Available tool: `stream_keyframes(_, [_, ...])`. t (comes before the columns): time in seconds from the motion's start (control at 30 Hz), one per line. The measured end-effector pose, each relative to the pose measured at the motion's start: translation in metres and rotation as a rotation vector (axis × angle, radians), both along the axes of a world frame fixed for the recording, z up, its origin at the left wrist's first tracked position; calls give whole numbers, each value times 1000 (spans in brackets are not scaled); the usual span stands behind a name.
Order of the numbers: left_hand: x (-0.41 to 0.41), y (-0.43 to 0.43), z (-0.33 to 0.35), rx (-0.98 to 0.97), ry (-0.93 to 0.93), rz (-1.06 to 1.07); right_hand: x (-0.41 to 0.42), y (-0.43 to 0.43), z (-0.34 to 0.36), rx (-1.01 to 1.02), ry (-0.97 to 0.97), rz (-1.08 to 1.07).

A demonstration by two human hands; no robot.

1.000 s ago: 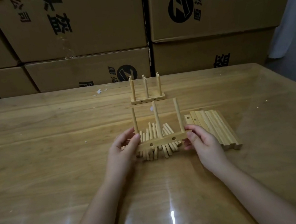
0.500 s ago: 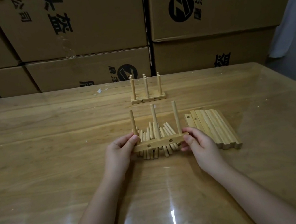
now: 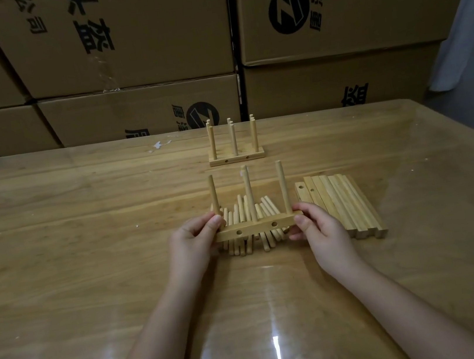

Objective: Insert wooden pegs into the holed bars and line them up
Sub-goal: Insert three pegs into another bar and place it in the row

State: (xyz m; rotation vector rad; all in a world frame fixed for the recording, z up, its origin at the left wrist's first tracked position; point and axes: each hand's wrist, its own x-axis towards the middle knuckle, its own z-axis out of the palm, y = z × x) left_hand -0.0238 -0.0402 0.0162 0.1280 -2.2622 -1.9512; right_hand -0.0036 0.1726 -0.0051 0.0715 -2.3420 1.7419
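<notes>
A holed wooden bar (image 3: pixel 256 227) with three upright pegs is held level above a pile of loose pegs (image 3: pixel 245 224). My left hand (image 3: pixel 192 246) pinches its left end and my right hand (image 3: pixel 318 228) pinches its right end. Two side holes show on the bar's front face. Farther back, finished bars with pegs (image 3: pixel 236 150) stand close together in a row on the table. Several bare holed bars (image 3: pixel 339 205) lie side by side just right of my right hand.
The wooden table (image 3: pixel 84 233) has a glossy transparent cover. Stacked cardboard boxes (image 3: pixel 123 42) form a wall right behind its far edge. The table's right edge slants away past the bare bars.
The bar with its three pegs has been held by both hands throughout and has shifted slightly left and away from me, over the peg pile.
</notes>
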Motion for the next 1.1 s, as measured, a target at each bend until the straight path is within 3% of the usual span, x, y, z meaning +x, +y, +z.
stream_keyframes(0.2, [3, -9, 12, -277, 30, -221, -2, 5, 4, -41, 58, -69])
stream_keyframes(0.3, [2, -10, 18, -475, 71, -226, -3, 8, 3, -33, 61, -98])
stream_keyframes(0.43, [-5, -7, 30, -589, 93, -291, -6, 15, 5, -83, 76, -123])
stream_keyframes(0.7, [-69, -30, 47, -567, 71, -215, -3, 14, 5, 103, 151, -96])
stream_keyframes(0.83, [-112, -30, 29, -518, 2, -132, -3, 15, 3, 265, 194, -99])
stream_keyframes(1.1, [-178, -10, -7, -607, -84, -128, -6, 17, 0, 346, 215, -109])
